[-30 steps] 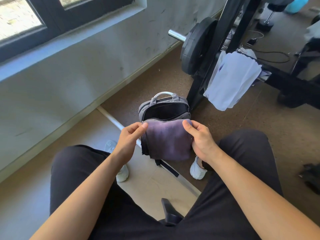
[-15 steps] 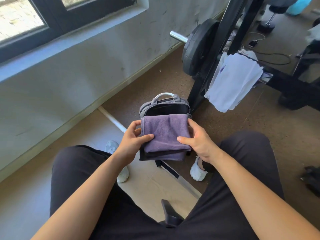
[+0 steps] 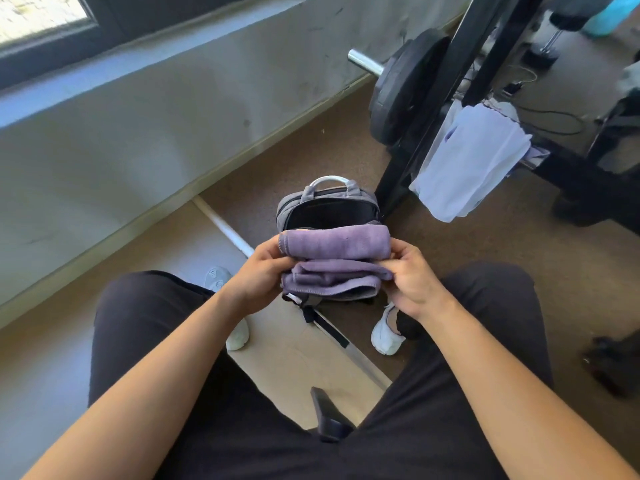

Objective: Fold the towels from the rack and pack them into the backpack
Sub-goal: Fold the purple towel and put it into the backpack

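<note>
Above the open backpack, left hand and right hand fingers pinch the folded purple towel ends

Your left hand and right hand grip folded purple towel at opposite ends, layers stacked. Grey backpack stands open on floor directly behind towel. White towel hangs on black rack, right of backpack. Weight plate mounted beside rack upright.

Bright daylight comes in from the window. The floor looks dimmer. The edges bend and blur.
</note>
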